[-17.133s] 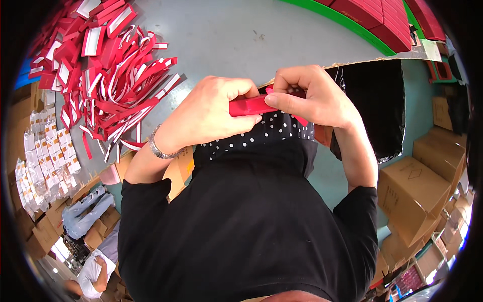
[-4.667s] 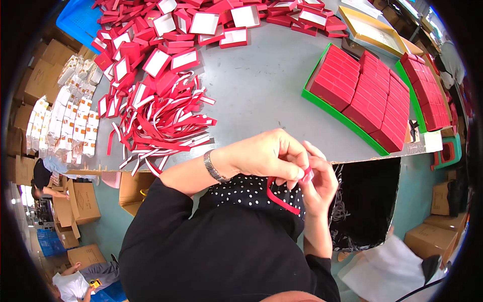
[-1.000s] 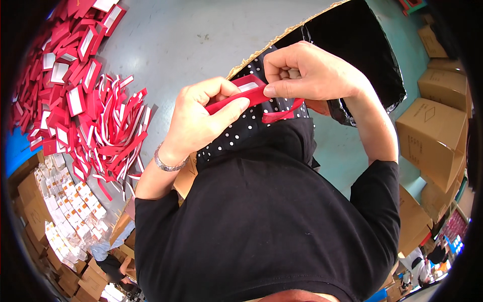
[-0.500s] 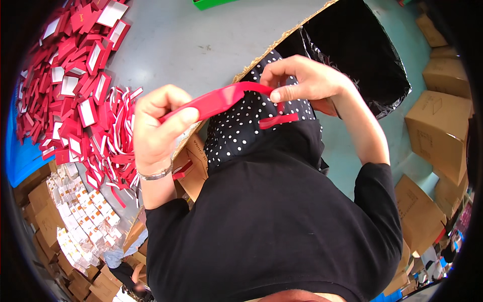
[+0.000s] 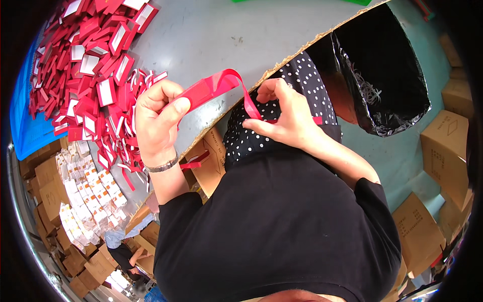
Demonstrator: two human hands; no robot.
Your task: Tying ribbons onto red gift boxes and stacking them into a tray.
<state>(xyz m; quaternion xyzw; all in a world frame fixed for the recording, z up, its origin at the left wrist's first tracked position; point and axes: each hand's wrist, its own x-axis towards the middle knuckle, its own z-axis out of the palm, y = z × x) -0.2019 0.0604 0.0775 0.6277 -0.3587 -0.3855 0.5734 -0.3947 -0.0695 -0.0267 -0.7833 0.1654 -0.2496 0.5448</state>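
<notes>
My left hand (image 5: 158, 118) is closed, thumb pressed against the flat, wide part of a red ribbon (image 5: 204, 91); whether a slim box piece lies under it I cannot tell. From there the ribbon arches up and drops in a narrow strip to my right hand (image 5: 289, 116). The right thumb and curled fingers stand apart, the strip touching near the thumb tip. Past that hand, a short red end shows over dark polka-dot cloth (image 5: 239, 136). Part of the strip is hidden behind the right hand.
On the grey table (image 5: 201, 38) lie heaped red boxes (image 5: 105, 65) with white insides and tangled red ribbons. White packets (image 5: 85, 191) stand left. A bin lined with black plastic (image 5: 387, 65) stands right, beyond the table's rough edge. Cartons (image 5: 445, 146) line the right side.
My right hand has moved down and its thumb and fingers have spread from their pinch on the ribbon. The strip now arches higher between the hands. The whole view has shifted slightly.
</notes>
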